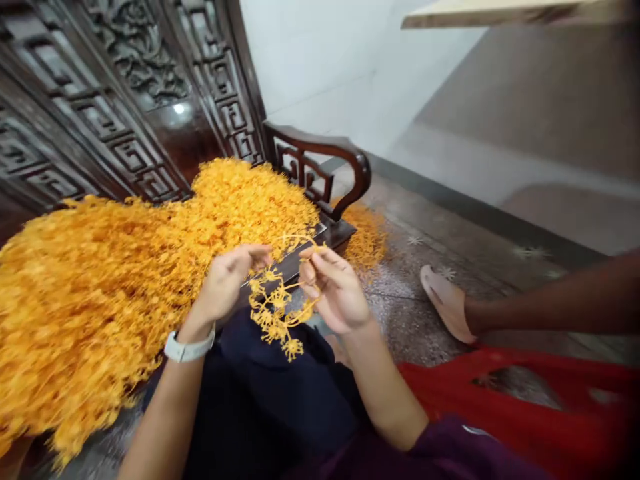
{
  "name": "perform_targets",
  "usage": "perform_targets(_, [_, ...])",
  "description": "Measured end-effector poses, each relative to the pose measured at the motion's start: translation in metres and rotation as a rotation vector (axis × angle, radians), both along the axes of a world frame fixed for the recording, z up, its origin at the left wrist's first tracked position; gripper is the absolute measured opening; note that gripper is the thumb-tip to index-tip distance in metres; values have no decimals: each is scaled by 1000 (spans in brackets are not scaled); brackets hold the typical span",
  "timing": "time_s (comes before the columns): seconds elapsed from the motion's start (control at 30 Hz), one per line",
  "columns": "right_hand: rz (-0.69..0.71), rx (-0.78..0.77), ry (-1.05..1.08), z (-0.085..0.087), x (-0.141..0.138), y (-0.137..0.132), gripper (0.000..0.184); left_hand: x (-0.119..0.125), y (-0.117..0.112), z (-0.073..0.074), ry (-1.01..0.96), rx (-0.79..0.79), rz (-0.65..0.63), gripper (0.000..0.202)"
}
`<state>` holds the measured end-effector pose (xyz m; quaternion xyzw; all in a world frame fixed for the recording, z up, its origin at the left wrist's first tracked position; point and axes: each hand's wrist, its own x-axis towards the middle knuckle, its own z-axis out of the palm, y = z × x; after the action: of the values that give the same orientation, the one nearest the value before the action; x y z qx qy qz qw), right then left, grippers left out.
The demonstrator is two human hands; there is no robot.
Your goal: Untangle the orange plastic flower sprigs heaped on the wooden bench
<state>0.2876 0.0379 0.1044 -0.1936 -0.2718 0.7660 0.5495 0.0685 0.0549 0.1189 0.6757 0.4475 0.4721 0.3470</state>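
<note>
My right hand (340,290) pinches the thin stem of a yellow-orange plastic flower sprig (277,313) between thumb and fingers. The sprig's small spiky blossoms hang to the left, above my lap, and one bare stem arcs over the fingertips. Close to the sprig's left side is my left hand (227,280), with a pale band (190,347) on its wrist. Its fingers reach to the right, slightly bent and apart, and I see nothing held in them. A big heap of similar yellow sprigs (115,287) lies to the left on a dark carved wooden bench (330,233).
The bench's curved armrest (345,150) rises just beyond my hands. More orange pieces (365,233) lie on the speckled floor (400,293). On the right are another person's leg and sandalled foot (450,303), beside red plastic-looking material (450,387). A board edge (475,15) juts in above.
</note>
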Motion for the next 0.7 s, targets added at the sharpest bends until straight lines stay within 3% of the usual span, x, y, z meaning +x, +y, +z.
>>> perform_targets(0.03, [0,4,21,0,2,1,14,9,-11,-2,86,-25,-68,36])
perform_targets(0.1, [-7,3,43,-1,3,2,15,20,-28,-5,148,-17,-42,23])
perform_targets(0.23, [43,46,-15,0,-8,-13,18,28,-31,-9,8,45,280,19])
perform_targets(0.33, [77,133,-96,2,-23,-39,25,23,-19,-16,-91,73,411,19])
perform_targets(0.43, [288,175,-69,1,-29,-71,30,-2,-7,-19,-351,120,597,26])
perform_targets(0.5, [510,228,-49,-4,-24,-86,33,-27,-10,-11,-538,135,677,33])
perform_targets(0.57, [737,281,-37,-15,-15,-90,37,-46,-27,6,-495,65,546,32])
perform_targets(0.6, [860,311,-32,-22,-9,-88,40,-51,-38,17,-357,-18,379,28])
perform_targets(0.7, [1132,473,-67,-43,3,-72,46,-47,-63,46,197,-350,-380,22])
